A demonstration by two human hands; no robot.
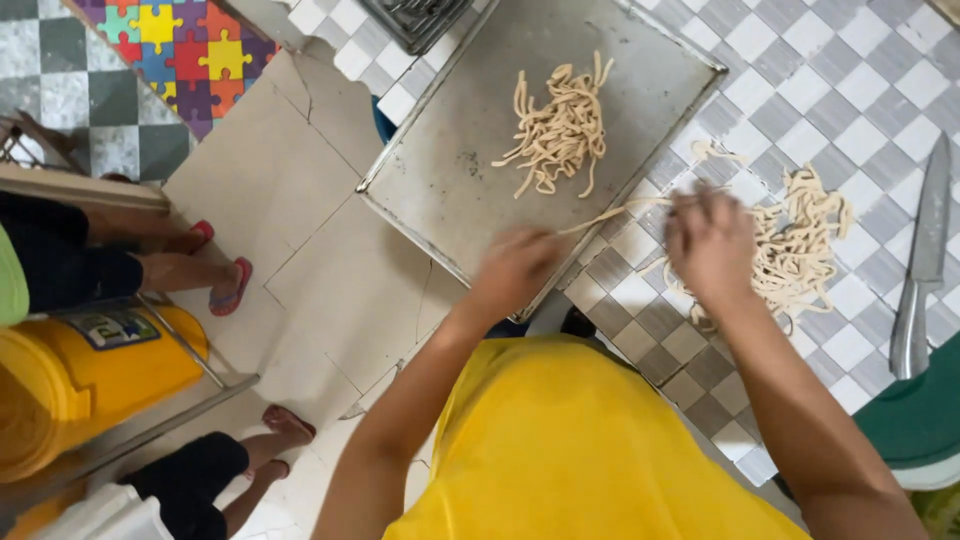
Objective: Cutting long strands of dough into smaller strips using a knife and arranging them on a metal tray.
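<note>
The flat grey metal baking tray (440, 180) carries one loose heap of pale raw noodle strips (560, 130) near its far corner; most of its surface is bare. A second heap of noodle strips (800, 240) lies on the grey-and-white checked tablecloth (860, 90). The left hand (515, 268) and right hand (710, 245) pinch one long strand (620, 212) stretched across the tray's near edge. A steel knife (920, 270) lies by the table's right edge

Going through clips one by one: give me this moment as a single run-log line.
left hand: pinching one pale dough strip | right hand: holding strip's other end, over loose noodle pile | grey metal tray: holds smaller noodle heap | steel knife: idle, right
</note>
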